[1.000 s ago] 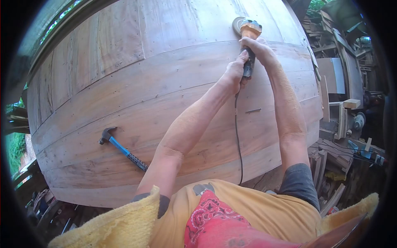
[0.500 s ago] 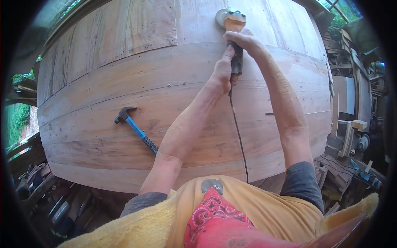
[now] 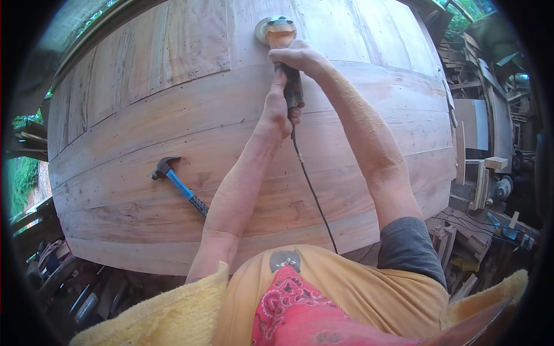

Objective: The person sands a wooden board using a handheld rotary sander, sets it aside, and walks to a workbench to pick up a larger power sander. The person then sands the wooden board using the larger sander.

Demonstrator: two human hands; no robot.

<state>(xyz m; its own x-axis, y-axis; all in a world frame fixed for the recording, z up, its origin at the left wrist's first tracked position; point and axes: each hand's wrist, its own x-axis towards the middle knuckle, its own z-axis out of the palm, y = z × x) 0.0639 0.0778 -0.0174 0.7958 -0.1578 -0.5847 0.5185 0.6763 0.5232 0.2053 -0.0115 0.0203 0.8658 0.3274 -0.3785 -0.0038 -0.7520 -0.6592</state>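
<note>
An angle grinder [image 3: 293, 86] with an orange front part and a pale round disc lies against the wooden planks [image 3: 242, 135] near the top of the view. My left hand [image 3: 278, 106] is wrapped round its dark rear body, close to where the black cord comes out. Farther forward, my right hand [image 3: 297, 56] grips the tool just behind its orange part. Both hands are closed on it. A claw hammer [image 3: 180, 184] with a blue handle rests on the planks left of my left forearm, which partly hides its grip end.
The black cord [image 3: 314, 199] runs down over the planks towards my body. Wood offcuts [image 3: 478, 184], a pale panel [image 3: 474, 124] and another grinder-like tool [image 3: 504, 187] lie to the right. Dark clutter fills the lower left.
The grinder, held in both hands, has moved left across the planks. The cord has swung with it. The view has also shifted somewhat, and the hammer still rests on the planks.
</note>
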